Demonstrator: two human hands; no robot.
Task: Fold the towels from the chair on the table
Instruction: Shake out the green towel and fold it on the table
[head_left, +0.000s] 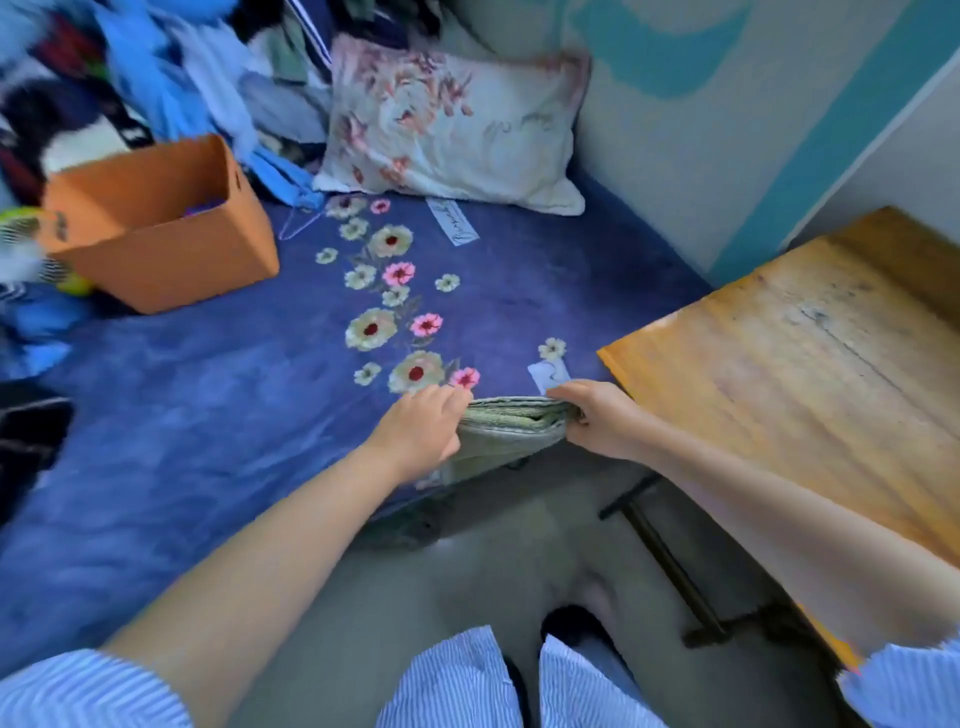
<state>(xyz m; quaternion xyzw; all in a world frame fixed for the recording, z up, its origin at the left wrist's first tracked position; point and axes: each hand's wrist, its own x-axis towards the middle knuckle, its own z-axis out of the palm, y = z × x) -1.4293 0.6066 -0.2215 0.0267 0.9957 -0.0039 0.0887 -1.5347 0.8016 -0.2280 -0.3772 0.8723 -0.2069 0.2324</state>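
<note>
A folded green towel (511, 423) is held in the air between both hands, over the front edge of the blue flowered bed cover (218, 374). My left hand (423, 428) grips its left end, fingers curled over the top edge. My right hand (597, 415) grips its right end. The wooden table (810, 353) stands just to the right of the towel, its near corner close to my right hand. No chair is in view.
An orange box (166, 228) sits on the bed at the left. A floral pillow (452, 130) leans against the wall at the back, with a pile of clothes (171, 67) beside it. The table's black legs (670, 561) stand on the grey floor.
</note>
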